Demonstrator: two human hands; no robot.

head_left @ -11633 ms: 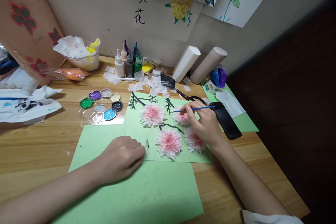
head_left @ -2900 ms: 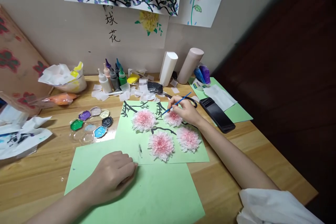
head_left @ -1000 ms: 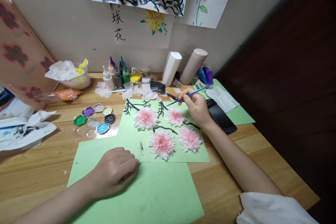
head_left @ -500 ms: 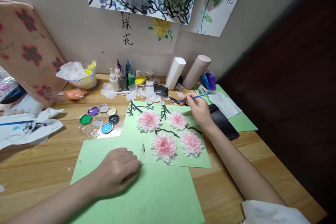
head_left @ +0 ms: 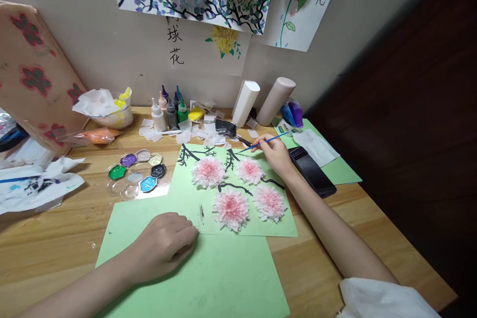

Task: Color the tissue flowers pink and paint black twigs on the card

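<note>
My right hand (head_left: 275, 155) pinches a blue paintbrush (head_left: 276, 137) above the upper right of a light green sheet (head_left: 186, 208). The brush tip is by a black painted branch (head_left: 231, 158). Several pink and white paper flowers (head_left: 231, 209) and more black branches are on this sheet. My left hand (head_left: 166, 241) rests as a loose fist at the sheet's lower left corner, on a larger green sheet (head_left: 223, 273) beneath. Nothing shows in its curled fingers.
At the left are a paint palette (head_left: 128, 160) and a stained tissue (head_left: 55, 184) with another brush. Paint bottles (head_left: 172, 115), paper scraps and two upright containers (head_left: 276, 102) stand behind. A black case (head_left: 312, 171) lies beside my right forearm.
My right hand has moved slightly left, bringing the brush tip over the upper black branch. The whole view has shifted a little. My left hand keeps its place on the paper.
</note>
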